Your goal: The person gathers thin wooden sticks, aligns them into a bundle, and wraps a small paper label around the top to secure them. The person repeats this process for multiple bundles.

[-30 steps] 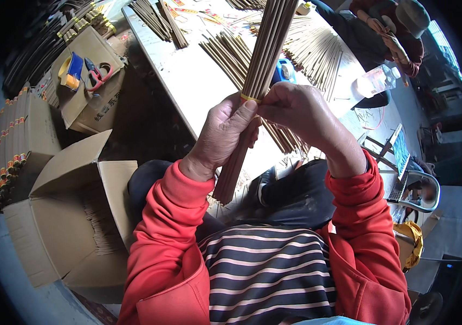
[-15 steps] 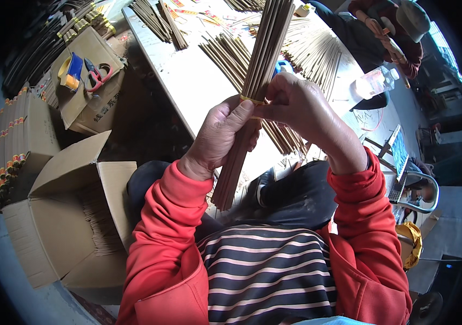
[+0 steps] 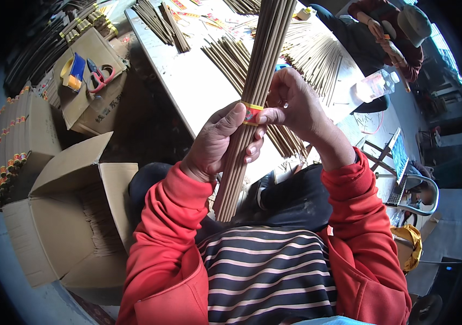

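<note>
A long bundle of brown incense sticks [image 3: 266, 59] slants upward in front of me, its lower end above my lap. Around its middle lies a red and yellow paper band [image 3: 252, 114]. My left hand [image 3: 221, 135] is closed round the bundle from the left, the thumb beside the band and fingertips showing at the right side. With thumb and bent fingers, my right hand [image 3: 296, 103] pinches at the band's right edge; the exact grip of its index finger is partly hidden. Behind the bundle, loose incense sticks [image 3: 225, 57] lie on the white table [image 3: 179, 92].
An open cardboard box [image 3: 52, 227] stands at my left. Beyond it, scissors [image 3: 98, 76] and a tape dispenser [image 3: 73, 73] rest on a closed carton [image 3: 92, 111], near stacked banded bundles [image 3: 11, 146]. A plastic bottle [image 3: 374, 85] is at right; a co-worker [image 3: 399, 38] sits beyond.
The bundle has turned and dropped slightly, so the band's red face now shows. My left thumb has shifted left off the band's front, and my right hand has moved a little downward.
</note>
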{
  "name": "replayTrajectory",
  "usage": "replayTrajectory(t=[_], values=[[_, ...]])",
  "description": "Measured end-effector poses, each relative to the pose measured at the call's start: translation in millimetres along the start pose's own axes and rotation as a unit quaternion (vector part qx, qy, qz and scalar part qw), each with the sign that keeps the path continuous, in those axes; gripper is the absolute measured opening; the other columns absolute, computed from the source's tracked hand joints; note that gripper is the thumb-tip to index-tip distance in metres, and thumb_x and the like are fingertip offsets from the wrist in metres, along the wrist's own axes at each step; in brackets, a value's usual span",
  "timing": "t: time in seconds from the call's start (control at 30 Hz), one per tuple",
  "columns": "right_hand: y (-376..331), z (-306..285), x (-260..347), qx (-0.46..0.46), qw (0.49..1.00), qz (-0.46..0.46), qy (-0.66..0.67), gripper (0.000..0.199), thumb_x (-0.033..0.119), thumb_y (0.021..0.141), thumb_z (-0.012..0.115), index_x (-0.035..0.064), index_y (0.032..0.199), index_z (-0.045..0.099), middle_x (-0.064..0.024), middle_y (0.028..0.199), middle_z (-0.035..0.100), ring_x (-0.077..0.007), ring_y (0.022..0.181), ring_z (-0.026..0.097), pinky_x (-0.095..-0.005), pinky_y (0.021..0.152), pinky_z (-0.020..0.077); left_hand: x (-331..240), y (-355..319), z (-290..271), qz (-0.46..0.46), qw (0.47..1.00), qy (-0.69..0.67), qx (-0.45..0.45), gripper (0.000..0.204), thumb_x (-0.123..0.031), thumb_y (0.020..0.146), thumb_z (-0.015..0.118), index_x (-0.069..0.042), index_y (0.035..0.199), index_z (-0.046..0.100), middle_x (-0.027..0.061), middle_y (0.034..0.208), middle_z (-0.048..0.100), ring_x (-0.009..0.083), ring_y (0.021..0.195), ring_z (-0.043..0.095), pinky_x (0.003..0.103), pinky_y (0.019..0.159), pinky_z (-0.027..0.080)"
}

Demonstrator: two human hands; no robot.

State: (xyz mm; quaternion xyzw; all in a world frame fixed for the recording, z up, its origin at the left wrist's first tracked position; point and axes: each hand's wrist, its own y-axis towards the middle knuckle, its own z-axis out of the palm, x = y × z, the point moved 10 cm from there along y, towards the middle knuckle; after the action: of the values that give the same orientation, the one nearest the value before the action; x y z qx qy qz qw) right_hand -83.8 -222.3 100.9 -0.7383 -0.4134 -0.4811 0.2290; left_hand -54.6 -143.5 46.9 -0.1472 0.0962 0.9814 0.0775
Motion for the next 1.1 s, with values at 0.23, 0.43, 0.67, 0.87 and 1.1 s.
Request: replayTrajectory(t=[0.23,0.43,0.67,0.87,1.1], values=[[3,21,0,0.057,0.962,-0.025,0.265,0.059,0.015,0.071,0.079,-0.0020,0.115,0.043,-0.0087,0.103,0.060,-0.0141,0.095,0.058,-0.0271,0.082,0.0480,6,0,5,-0.017,0.996,-0.069,0.047,0.048,-0.040,0.093,0.046,-0.002,0.122,0.045,0.0088,0.087,0.052,0.0154,0.060,0.053,0.025,0.048,0.044],[1,30,-1,0.118,0.936,-0.044,0.328,0.043,0.008,0.079,0.070,-0.0010,0.117,0.053,-0.0051,0.107,0.061,-0.0128,0.100,0.056,-0.0280,0.090,0.0455,8,-3,15,-0.034,0.985,-0.110,0.125,0.055,-0.042,0.094,0.043,-0.004,0.133,0.035,0.0093,0.087,0.051,0.0148,0.060,0.051,0.025,0.047,0.044],[-2,25,-23,0.084,0.956,0.054,0.277,0.043,0.011,0.079,0.070,-0.0014,0.117,0.054,-0.0064,0.107,0.061,-0.0131,0.100,0.056,-0.0270,0.090,0.0442,3,1,9,-0.018,0.991,-0.096,0.097,0.053,-0.042,0.095,0.042,-0.004,0.132,0.036,0.0104,0.086,0.052,0.0148,0.060,0.051,0.026,0.049,0.045],[-3,27,-8,0.037,0.982,0.045,0.181,0.037,0.023,0.080,0.064,-0.0003,0.108,0.056,-0.0028,0.095,0.060,-0.0108,0.086,0.055,-0.0258,0.079,0.0446,-5,0,-14,0.026,0.999,0.032,-0.033,0.035,-0.037,0.094,0.046,-0.005,0.110,0.052,0.0070,0.082,0.056,0.0166,0.060,0.056,0.027,0.051,0.047],[-5,30,-28,0.007,0.979,0.109,0.171,0.038,0.025,0.077,0.069,-0.0001,0.101,0.054,-0.0036,0.082,0.058,-0.0087,0.075,0.056,-0.0224,0.063,0.0466,-7,0,-17,0.055,0.980,0.162,-0.098,0.035,-0.036,0.097,0.039,-0.005,0.106,0.052,0.0049,0.078,0.057,0.0133,0.060,0.056,0.024,0.051,0.047]])
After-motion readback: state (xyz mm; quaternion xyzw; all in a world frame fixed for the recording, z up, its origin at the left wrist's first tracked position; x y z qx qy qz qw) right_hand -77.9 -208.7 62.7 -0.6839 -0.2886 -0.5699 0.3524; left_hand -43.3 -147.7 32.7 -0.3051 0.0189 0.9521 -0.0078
